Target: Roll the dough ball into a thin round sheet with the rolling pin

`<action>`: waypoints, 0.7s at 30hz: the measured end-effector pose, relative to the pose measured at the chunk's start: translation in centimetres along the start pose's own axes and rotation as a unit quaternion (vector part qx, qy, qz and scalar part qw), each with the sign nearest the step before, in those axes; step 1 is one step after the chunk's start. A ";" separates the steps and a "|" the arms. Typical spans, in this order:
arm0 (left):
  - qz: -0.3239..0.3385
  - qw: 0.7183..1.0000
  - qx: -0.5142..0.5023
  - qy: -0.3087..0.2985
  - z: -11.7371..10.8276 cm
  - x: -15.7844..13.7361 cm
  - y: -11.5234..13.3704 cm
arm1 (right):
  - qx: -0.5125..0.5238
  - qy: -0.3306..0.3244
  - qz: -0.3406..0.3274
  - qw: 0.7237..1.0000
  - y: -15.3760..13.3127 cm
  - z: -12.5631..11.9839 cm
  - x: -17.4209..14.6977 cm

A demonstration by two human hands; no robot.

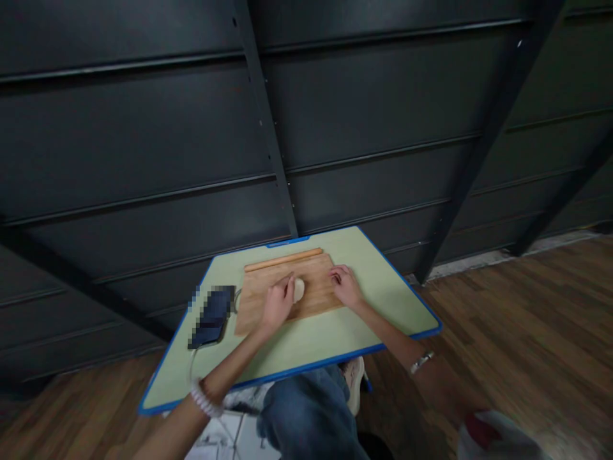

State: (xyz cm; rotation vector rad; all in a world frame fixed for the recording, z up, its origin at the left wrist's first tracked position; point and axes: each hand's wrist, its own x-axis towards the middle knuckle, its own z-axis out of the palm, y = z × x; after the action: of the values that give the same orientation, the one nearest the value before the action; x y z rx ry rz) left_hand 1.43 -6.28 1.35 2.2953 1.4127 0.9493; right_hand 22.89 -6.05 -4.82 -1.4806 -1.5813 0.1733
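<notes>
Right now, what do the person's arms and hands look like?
Left hand and right hand are gloveless. A chunky whitish bracelet circles the left forearm; a slim silvery band the right. The right sleeve, pale grey and dark red, ends near the elbow.

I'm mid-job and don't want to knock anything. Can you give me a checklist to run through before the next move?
1. Pale piece on the board, at the fingers of the left hand: ok.
2. Left hand's hold firm: cannot tell; its fingers hide the contact.
3. Right hand free of any object: cannot tell; it is at the board's right edge, fingers curled.
4. Rod apart from both hands: ok, along the board's far edge.
5. Phone apart from both hands: ok, left of the board.
6. Cable clear of the left forearm: cannot tell; they cross in view.
</notes>
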 end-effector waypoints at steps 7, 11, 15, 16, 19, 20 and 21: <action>0.103 0.985 0.120 -0.069 -1.4 2.9 -1.0 | -0.003 0.003 0.014 1.000 -0.1 0.0 0.1; 0.141 0.988 0.043 -0.040 0.6 3.6 -2.5 | -0.001 0.001 0.019 1.000 -0.2 0.0 0.1; 0.141 0.983 -0.079 -0.083 1.2 2.8 -2.2 | 0.006 0.006 0.017 1.000 -0.1 0.0 0.1; 0.140 0.980 -0.093 -0.107 1.1 2.5 -1.8 | 0.009 0.008 0.016 1.000 -0.1 0.0 0.0; 0.152 0.969 -0.092 -0.169 1.0 2.2 -0.3 | 0.020 0.011 0.010 1.000 0.1 0.1 0.0; 0.156 0.967 -0.090 -0.179 1.1 2.2 0.1 | 0.023 0.012 0.006 1.000 0.2 0.2 0.0; 0.153 0.966 -0.092 -0.185 1.3 2.2 0.5 | 0.025 0.012 0.004 1.000 0.3 0.3 -0.1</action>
State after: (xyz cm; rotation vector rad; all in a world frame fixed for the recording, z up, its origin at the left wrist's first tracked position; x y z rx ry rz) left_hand 3.30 -4.48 1.44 2.4267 0.8036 0.6467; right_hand 22.89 -5.91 -5.17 -1.4441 -1.5417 0.1974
